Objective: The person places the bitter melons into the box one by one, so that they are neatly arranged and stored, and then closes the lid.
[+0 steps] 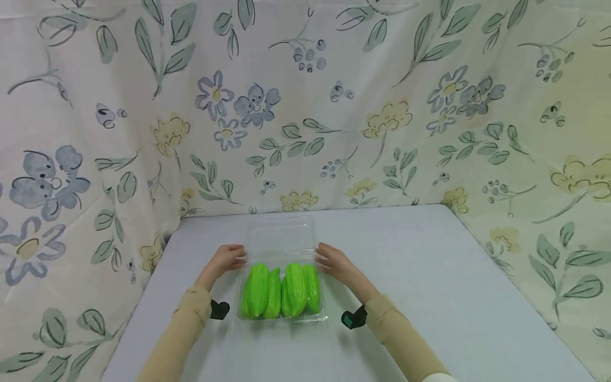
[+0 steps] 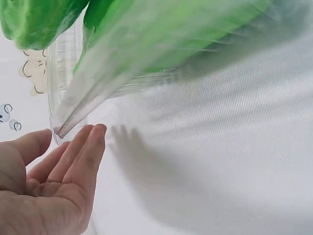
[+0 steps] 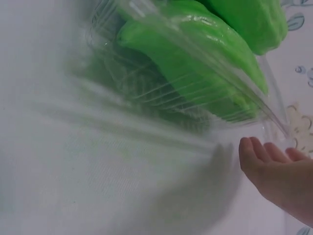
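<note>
A clear plastic clamshell box (image 1: 311, 319) lies on the table with its lid (image 1: 280, 237) folded back, away from me. Several glossy, ridged green vegetables (image 1: 295, 291) lie side by side lengthwise in its base. At the back left corner, by the hinge, is my left hand (image 1: 230, 258); in the left wrist view its thumb and fairly straight fingers (image 2: 84, 155) are right at the rim's corner. Opposite it, my right hand (image 1: 336, 263) has its fingertips at the back right corner. The right wrist view shows those fingers (image 3: 254, 154) extended and slightly bent, just beside the rim.
A white table (image 1: 406, 254) lies under the box and both forearms. Behind it and along its sides hangs a floral curtain (image 1: 334, 159). Each wrist wears a dark device, one on the left (image 1: 220, 310) and one on the right (image 1: 354, 318).
</note>
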A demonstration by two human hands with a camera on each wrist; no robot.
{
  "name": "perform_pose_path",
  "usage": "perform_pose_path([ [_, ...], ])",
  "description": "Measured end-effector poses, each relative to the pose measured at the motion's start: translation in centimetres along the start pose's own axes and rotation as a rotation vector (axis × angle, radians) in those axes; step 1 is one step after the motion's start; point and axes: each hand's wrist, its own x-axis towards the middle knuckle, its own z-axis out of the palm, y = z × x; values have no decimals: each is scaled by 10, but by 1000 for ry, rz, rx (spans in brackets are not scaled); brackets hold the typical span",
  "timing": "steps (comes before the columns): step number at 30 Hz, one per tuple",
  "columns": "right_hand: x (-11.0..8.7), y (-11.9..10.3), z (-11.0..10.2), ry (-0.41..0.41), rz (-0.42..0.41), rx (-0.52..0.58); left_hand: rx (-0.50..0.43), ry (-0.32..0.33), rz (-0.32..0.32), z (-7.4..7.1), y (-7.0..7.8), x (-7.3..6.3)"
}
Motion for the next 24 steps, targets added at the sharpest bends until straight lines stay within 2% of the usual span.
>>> perform_pose_path([
  [5,-1,1,-3,-17,-7,14,57,106,16,3,-1,1],
  [8,-3,1,-7,-18,-26,23,59,139,58,3,-2,1],
  [13,-5,-5,-16,-34,-61,1,71,176,192,4,-4,6],
  [18,-6,-16,-26,-56,-94,-23,148,257,329,6,-5,10],
  [20,-8,-19,-29,-52,-104,-33,165,287,375,8,-6,9],
  [24,-15,-19,-36,-8,-122,-106,138,300,484,11,-10,6],
])
